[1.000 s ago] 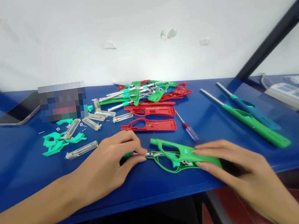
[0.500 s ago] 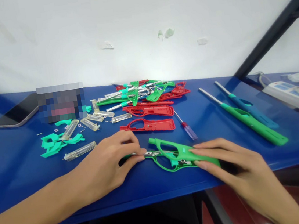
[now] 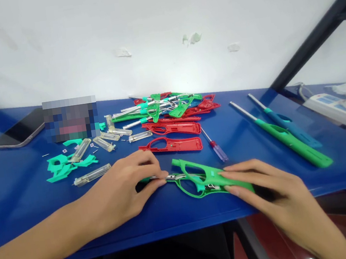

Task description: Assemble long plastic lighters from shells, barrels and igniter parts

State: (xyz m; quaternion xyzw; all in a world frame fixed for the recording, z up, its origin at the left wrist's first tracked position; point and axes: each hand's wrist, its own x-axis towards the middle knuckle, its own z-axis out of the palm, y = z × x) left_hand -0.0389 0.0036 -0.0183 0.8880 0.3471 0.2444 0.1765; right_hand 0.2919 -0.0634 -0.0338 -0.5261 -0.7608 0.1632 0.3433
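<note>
A green lighter casing (image 3: 207, 171) lies near the table's front edge, its two halves partly apart and skewed. Wires, a teal trigger (image 3: 200, 184) and a metal piece show between the halves. My left hand (image 3: 129, 187) pinches the lighter's metal tube (image 3: 170, 177) at the casing's left end; most of the tube is hidden under the fingers. My right hand (image 3: 271, 188) is closed round the casing's right end, fingers on top and thumb at the near side. Just behind the casing rest a purple-handled screwdriver (image 3: 218, 151) and a red casing half (image 3: 175, 144).
Clear fuel tanks (image 3: 92, 175) and teal plastic pieces (image 3: 59, 167) lie on the left, with a phone (image 3: 20, 127) behind. A pile of red and green casing parts (image 3: 169, 106) is by the wall. Whole green (image 3: 293, 142) and blue lighters (image 3: 291, 125) lie right, near a power strip (image 3: 337, 110).
Almost nothing differs. Both hands keep their hold on the lighter, and the casing stays in the same place.
</note>
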